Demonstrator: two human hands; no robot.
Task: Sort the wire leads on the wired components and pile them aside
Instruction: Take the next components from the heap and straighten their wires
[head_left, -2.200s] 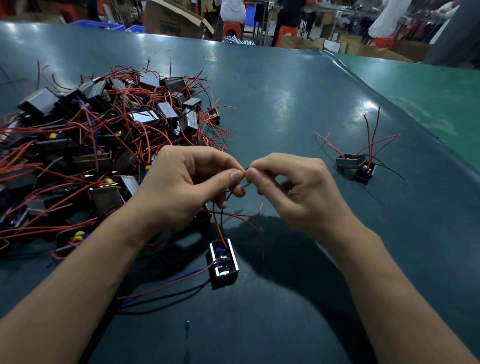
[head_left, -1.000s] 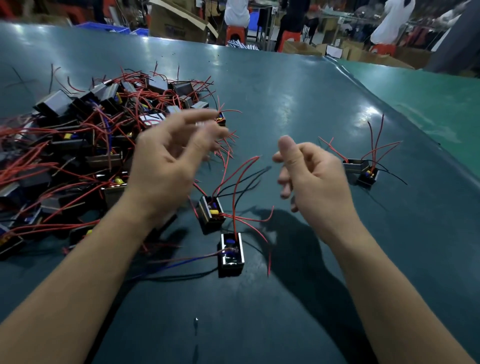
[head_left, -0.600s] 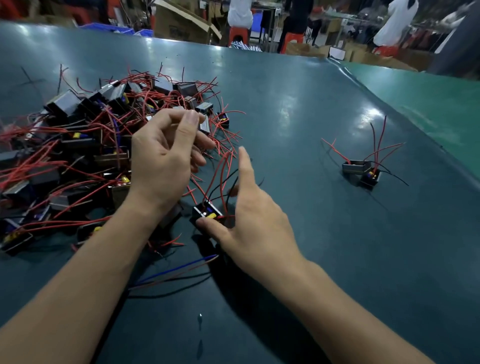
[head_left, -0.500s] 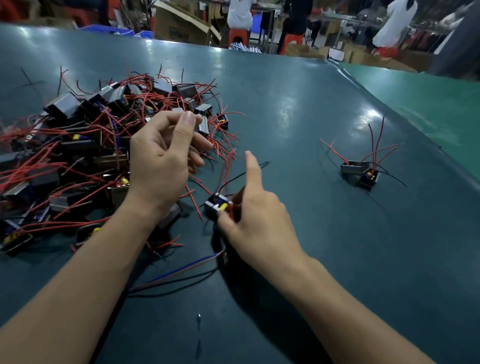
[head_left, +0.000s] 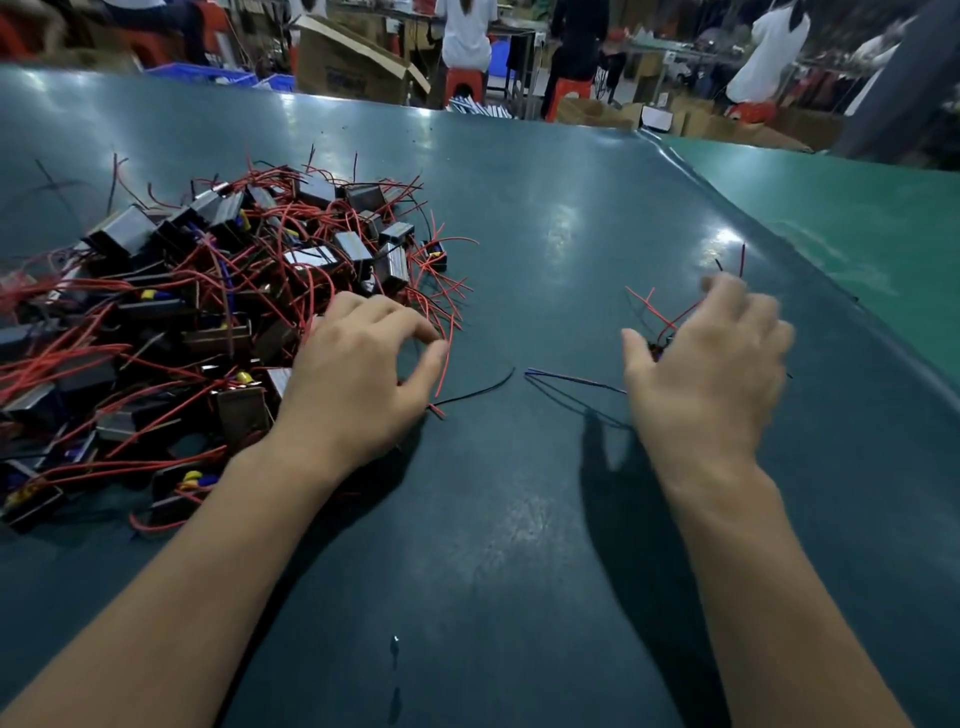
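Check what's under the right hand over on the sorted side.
Under the right hand: red leads fan out past its fingers, blue and black leads trail toward the table centre. A dark sliver by the thumb hints at a component; its body is covered, and the grip can't be judged.

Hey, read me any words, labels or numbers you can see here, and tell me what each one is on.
None can be read.
Cardboard box behind the table: dark print on its side, too blurred to read.
Components in the pile: no readable markings; too small and blurred.
White card at the far edge: nothing legible.
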